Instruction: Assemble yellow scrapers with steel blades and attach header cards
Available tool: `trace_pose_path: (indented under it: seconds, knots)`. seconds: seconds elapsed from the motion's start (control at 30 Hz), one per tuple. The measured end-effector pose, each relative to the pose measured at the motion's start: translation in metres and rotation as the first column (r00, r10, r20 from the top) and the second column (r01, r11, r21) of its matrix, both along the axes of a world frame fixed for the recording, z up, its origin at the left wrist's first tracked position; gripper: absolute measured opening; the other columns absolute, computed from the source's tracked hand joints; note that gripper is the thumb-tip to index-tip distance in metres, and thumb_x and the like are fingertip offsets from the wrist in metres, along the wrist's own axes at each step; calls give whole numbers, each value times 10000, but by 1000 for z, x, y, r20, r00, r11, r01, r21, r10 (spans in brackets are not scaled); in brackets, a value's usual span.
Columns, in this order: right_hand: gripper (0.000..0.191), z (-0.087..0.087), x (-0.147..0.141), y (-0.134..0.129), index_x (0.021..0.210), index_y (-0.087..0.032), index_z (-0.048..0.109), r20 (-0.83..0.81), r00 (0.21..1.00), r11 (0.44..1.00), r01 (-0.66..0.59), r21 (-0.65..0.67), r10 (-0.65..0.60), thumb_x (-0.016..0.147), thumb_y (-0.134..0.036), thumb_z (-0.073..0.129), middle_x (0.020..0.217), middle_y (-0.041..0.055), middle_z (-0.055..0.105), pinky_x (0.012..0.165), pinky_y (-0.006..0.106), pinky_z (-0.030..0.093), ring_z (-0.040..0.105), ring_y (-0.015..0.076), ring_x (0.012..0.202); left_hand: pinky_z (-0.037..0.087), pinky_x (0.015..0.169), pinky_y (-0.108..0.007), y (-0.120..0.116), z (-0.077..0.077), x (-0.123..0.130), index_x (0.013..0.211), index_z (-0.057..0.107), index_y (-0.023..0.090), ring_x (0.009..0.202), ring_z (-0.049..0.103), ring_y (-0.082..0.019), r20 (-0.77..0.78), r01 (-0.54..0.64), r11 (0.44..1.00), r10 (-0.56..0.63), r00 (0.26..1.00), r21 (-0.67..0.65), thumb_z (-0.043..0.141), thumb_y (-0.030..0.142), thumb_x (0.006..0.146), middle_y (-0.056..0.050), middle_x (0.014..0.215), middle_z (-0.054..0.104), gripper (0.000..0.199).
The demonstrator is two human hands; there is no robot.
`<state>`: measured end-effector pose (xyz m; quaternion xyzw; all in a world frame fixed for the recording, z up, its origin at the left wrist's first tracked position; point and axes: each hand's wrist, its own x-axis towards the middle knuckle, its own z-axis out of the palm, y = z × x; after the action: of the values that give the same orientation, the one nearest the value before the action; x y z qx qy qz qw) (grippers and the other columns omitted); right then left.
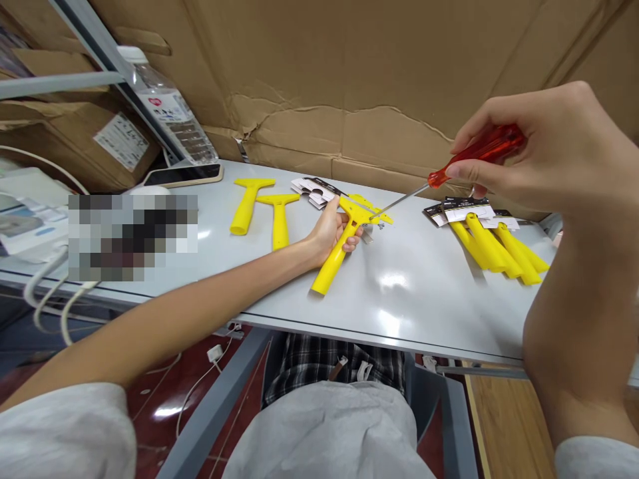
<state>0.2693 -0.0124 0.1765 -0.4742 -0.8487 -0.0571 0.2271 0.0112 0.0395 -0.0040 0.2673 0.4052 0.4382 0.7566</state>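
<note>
My left hand (330,234) is closed around a yellow T-shaped scraper (328,269), near where its handle meets the head. In my right hand (539,150) is a screwdriver with a red handle (492,150), its shaft slanting down to the left. Its tip meets the scraper's head or lies just over it. Small dark screws (381,226) and a thin flat piece (368,237) lie beside the head. To the left rest two more yellow scrapers (243,211) (280,223). Behind the held one are printed cards (313,191).
At the right lie several yellow scrapers (492,249) with printed cards (466,210). A phone (184,175), a plastic bottle (172,110) and white cables (47,283) occupy the left side. Cardboard (359,73) walls off the back of the grey table (424,299).
</note>
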Motion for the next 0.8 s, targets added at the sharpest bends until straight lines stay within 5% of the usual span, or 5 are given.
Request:
trace_pose_path:
  seconds: [0.37,0.53,0.63,0.8]
  knots:
    - [419,-7,28,-6,1100,-293,801,149,988,993,-32,-110,48,896,-659,805,871,11,789,575,317,507,687,165,691,317,354,-197,-4,6,0,1033,595,164,420,428,-120,19,7,1000,-7,1000,18,212,658,1115,-55,652,583,630]
    - [284,-52,57,-32,1043,-264,789,216,975,979,102,-179,-62,1003,-492,625,771,42,737,501,338,440,595,179,545,321,364,-197,0,4,-1,973,564,180,431,435,-117,40,35,998,-37,999,56,167,664,1113,-58,671,595,642]
    - [319,-88,80,-39,1119,-281,785,159,981,983,128,-129,-107,1038,-468,540,1022,77,786,611,379,539,707,236,744,335,373,-207,3,5,-3,979,560,180,434,447,-127,28,38,998,-39,999,44,168,635,1120,-57,673,596,616]
    - [351,-141,103,-28,1170,-227,768,111,968,974,228,-3,-227,1035,-420,508,1123,129,776,797,443,576,731,302,928,357,384,-224,4,6,-3,1015,568,172,440,476,-150,24,48,998,-49,999,36,172,634,1121,-60,655,594,618]
